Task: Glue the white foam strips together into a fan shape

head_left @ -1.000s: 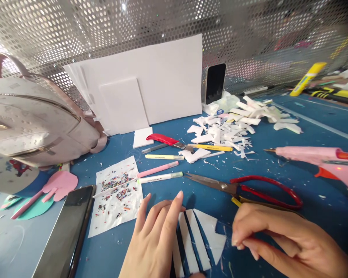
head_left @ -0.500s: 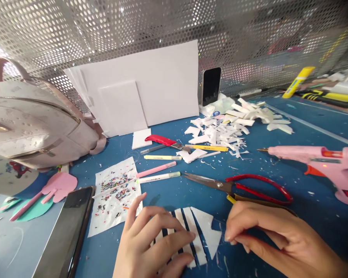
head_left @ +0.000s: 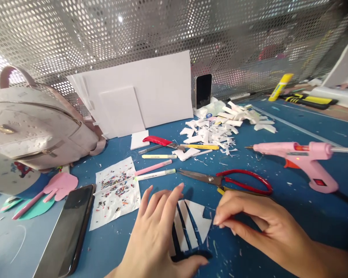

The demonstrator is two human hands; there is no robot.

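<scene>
My left hand (head_left: 159, 231) is held over white foam-board strips (head_left: 188, 224), its fingers stretched out and the thumb apart. It covers part of the strips. A pointed white offcut (head_left: 199, 218) lies at their right end. My right hand (head_left: 258, 224) is closed in a pinch just right of the offcut. Whatever its fingertips may hold is hidden. Behind that hand lie red-handled scissors (head_left: 217, 179), blades pointing left. A yellow tip (head_left: 220, 190) shows between scissors and hand; the rest of it is hidden.
A pink glue gun (head_left: 295, 150) lies at right. Behind are a heap of white scraps (head_left: 211, 131), a red-handled knife (head_left: 158, 141) and several pens (head_left: 155, 175). At left are a sheet with colourful bits (head_left: 116, 193), a phone (head_left: 66, 231) and a backpack (head_left: 46, 119).
My left hand has lifted and its fingers have spread wider, moving off the right-hand strips. My right hand keeps its pinch. The whole view has shifted slightly.
</scene>
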